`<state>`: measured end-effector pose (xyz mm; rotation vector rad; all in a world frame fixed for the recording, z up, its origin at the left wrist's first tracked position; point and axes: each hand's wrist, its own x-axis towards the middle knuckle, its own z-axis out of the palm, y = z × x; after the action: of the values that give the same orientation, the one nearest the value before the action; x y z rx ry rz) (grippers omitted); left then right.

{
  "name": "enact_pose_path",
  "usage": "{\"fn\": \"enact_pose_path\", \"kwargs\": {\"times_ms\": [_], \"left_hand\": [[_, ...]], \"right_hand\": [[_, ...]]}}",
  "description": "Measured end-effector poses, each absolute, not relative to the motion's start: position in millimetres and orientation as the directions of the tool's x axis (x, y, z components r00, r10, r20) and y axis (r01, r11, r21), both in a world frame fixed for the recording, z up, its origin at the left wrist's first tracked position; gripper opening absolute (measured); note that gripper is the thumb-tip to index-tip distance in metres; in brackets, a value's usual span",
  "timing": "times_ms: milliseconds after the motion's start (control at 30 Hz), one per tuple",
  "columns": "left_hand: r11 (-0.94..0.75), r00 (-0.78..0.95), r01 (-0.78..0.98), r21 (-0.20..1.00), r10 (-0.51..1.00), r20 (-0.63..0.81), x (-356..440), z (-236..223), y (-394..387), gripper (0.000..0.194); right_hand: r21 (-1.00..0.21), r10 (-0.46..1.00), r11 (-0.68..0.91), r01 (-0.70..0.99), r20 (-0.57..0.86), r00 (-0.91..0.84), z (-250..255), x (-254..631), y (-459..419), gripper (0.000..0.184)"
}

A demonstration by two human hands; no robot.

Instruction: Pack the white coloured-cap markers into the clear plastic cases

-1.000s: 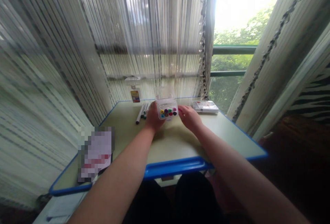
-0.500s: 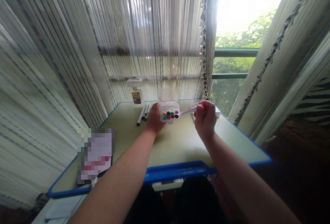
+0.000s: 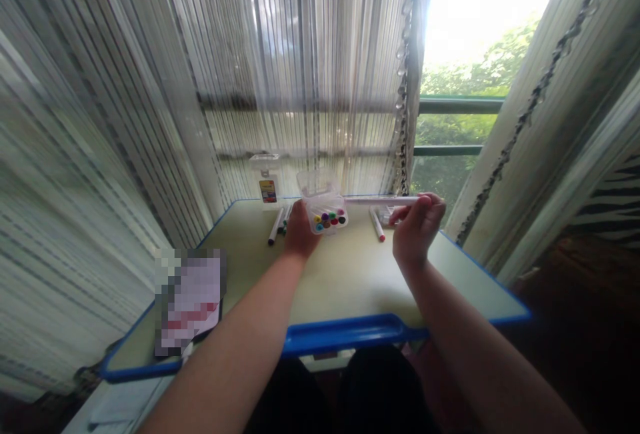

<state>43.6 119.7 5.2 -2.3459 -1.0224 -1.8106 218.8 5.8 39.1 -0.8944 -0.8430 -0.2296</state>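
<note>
My left hand (image 3: 301, 233) is closed on the left side of a clear plastic marker case (image 3: 328, 226), held up over the table with its lid raised. Several markers fill the case, their coloured ends facing me: yellow, purple, green, pink, blue, brown, red and black. To its right, my right hand (image 3: 418, 226) pinches a white marker (image 3: 383, 201) by one end. That marker lies nearly level, its other end pointing left toward the case's opened lid. Below it, a red-tipped marker (image 3: 379, 226) rests on the table.
The pale table (image 3: 345, 281) has a blue rim. Several loose markers (image 3: 275, 226) lie left of the case, near an upright clear container (image 3: 268, 187) with a label. A pixelated flat item (image 3: 193, 301) lies at the left. Striped string curtains (image 3: 320, 74) hang behind.
My right hand has moved right and slightly up with the marker, which now lies nearly level and farther from the case's marker ends. The red-tipped marker has come into sight.
</note>
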Motion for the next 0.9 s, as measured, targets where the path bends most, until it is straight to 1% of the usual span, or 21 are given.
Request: {"fn": "enact_pose_path", "kwargs": {"times_ms": [233,333,467,533,600,667,733,767,833,900], "left_hand": [[-0.781,0.057,0.5,0.373,0.46,0.886,44.6,1.4,130.9,0.025],[-0.776,0.045,0.505,0.377,0.46,0.887,44.5,2.4,129.6,0.025],[-0.745,0.06,0.541,0.39,0.497,0.866,45.5,4.2,125.7,0.026],[-0.747,0.077,0.545,0.381,0.497,0.864,46.0,4.8,124.1,0.028],[-0.756,0.092,0.54,0.369,0.488,0.868,45.9,5.2,122.7,0.029],[-0.759,0.109,0.541,0.361,0.489,0.865,45.7,5.3,121.5,0.028],[-0.762,0.129,0.543,0.353,0.491,0.861,45.8,5.4,120.4,0.026],[-0.765,0.14,0.543,0.347,0.49,0.861,46.0,5.5,119.9,0.024],[-0.773,0.161,0.541,0.331,0.481,0.862,46.8,5.8,118.9,0.023],[-0.78,0.181,0.541,0.313,0.472,0.862,47.6,6.3,117.8,0.023]], "right_hand": [[-0.517,0.119,0.625,0.585,0.804,0.583,38.2,215.3,2.0,0.02],[-0.505,0.143,0.638,0.581,0.82,0.555,36.2,213.4,1.5,0.019],[-0.478,0.187,0.642,0.599,0.855,0.483,29.6,215.4,4.0,0.014],[-0.455,0.211,0.623,0.636,0.881,0.424,26.7,217.2,4.7,0.012],[-0.403,0.22,0.583,0.705,0.914,0.341,25.7,217.7,4.3,0.011],[-0.307,0.218,0.547,0.779,0.951,0.221,26.6,216.3,3.3,0.011],[-0.211,0.237,0.548,0.81,0.967,0.091,28.2,213.2,2.6,0.011],[-0.182,0.257,0.555,0.812,0.965,0.041,28.9,211.6,2.6,0.011],[-0.168,0.308,0.562,0.81,0.951,-0.017,29.3,208.9,3.4,0.012],[-0.178,0.357,0.554,0.813,0.933,-0.039,28.6,207.6,4.8,0.014]]}}
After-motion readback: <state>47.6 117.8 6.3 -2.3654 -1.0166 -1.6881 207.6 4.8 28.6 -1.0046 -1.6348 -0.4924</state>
